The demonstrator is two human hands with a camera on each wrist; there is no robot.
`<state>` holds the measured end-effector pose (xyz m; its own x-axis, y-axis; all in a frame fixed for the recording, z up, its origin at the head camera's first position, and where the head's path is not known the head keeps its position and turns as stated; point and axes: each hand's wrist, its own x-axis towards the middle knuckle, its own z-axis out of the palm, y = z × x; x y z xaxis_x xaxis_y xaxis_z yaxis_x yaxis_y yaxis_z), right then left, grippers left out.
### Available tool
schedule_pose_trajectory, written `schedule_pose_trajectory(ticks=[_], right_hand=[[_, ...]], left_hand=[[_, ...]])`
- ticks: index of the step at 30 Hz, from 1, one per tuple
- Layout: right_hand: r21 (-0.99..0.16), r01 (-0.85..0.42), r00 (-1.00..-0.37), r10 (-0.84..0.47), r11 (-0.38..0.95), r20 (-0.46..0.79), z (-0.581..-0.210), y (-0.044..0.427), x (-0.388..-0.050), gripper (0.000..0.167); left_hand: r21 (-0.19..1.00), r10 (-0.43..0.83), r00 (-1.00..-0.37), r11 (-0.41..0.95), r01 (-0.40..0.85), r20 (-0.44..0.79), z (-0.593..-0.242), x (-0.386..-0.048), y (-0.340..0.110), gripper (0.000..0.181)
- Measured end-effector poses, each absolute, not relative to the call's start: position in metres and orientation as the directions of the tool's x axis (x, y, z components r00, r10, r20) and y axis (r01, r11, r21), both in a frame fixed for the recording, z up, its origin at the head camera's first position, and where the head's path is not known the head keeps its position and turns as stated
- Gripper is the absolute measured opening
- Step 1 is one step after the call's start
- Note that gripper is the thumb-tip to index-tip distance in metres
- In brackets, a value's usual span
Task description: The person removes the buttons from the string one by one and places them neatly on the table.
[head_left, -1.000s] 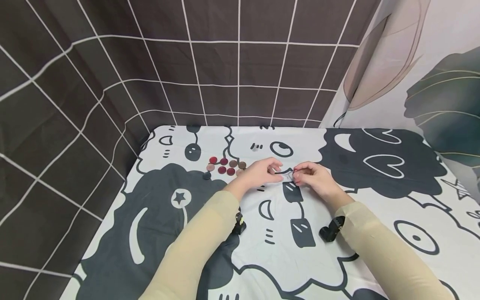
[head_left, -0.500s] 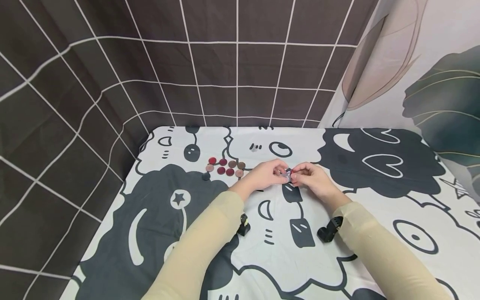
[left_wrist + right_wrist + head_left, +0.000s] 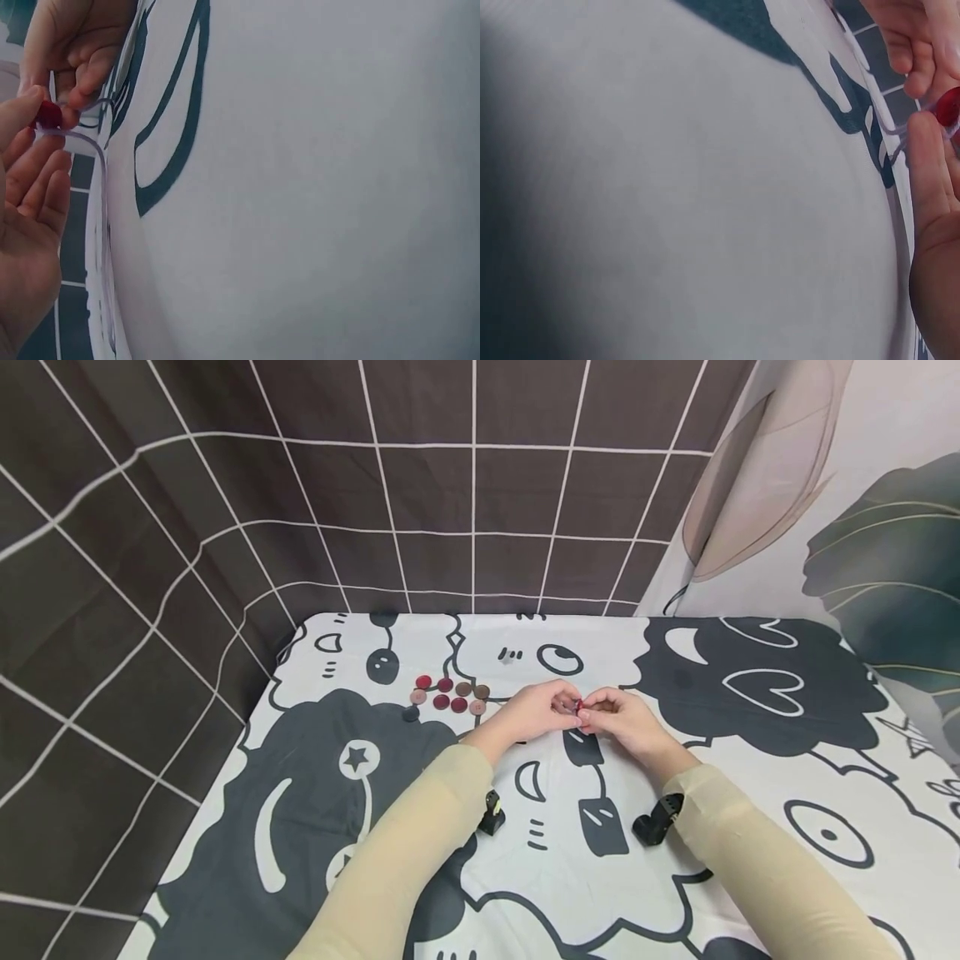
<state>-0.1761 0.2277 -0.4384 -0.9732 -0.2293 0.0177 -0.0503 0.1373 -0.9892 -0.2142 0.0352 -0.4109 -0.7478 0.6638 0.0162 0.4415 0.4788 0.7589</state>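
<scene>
Close together above the tablecloth, my left hand (image 3: 538, 708) and right hand (image 3: 628, 720) meet at a small red button (image 3: 49, 115). In the left wrist view, the left thumb pinches one side of it, while fingertips of the right hand (image 3: 79, 41) hold the other side. A thin lilac cord (image 3: 102, 172) runs by the button and hangs down; whether it passes through a hole is hidden by the fingers. The right wrist view shows the red button (image 3: 949, 107) partly cut off at the edge, with the cord against it.
Left of the hands, several loose buttons lie in a cluster: a bright red button (image 3: 423, 682), dark red buttons (image 3: 459, 705), brown buttons (image 3: 463, 689), pink buttons (image 3: 477, 707) and a dark button (image 3: 411, 713). A patterned black-and-white cloth (image 3: 525, 877) covers the table. Behind it hangs a dark grid curtain (image 3: 420, 485).
My left hand has moved right, closing the gap to the right hand, and its fingers now pinch at the red button. The right hand has shifted slightly left. The loose buttons lie as before.
</scene>
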Motion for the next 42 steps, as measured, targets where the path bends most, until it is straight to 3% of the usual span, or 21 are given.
schedule_pose_trajectory(ticks=[17,42], right_hand=[[-0.996,-0.027,-0.966,-0.260,0.089,0.003,-0.438,0.230,-0.175,0.035],[-0.960,-0.039,-0.977,-0.211,0.278,-0.021,-0.432,0.236,-0.172,0.033]], left_hand=[[0.755,0.633,-0.774,0.490,0.435,0.035,-0.414,-0.213,0.034,0.025],[0.774,0.609,-0.792,0.482,0.410,0.039,-0.412,-0.216,0.021,0.030]])
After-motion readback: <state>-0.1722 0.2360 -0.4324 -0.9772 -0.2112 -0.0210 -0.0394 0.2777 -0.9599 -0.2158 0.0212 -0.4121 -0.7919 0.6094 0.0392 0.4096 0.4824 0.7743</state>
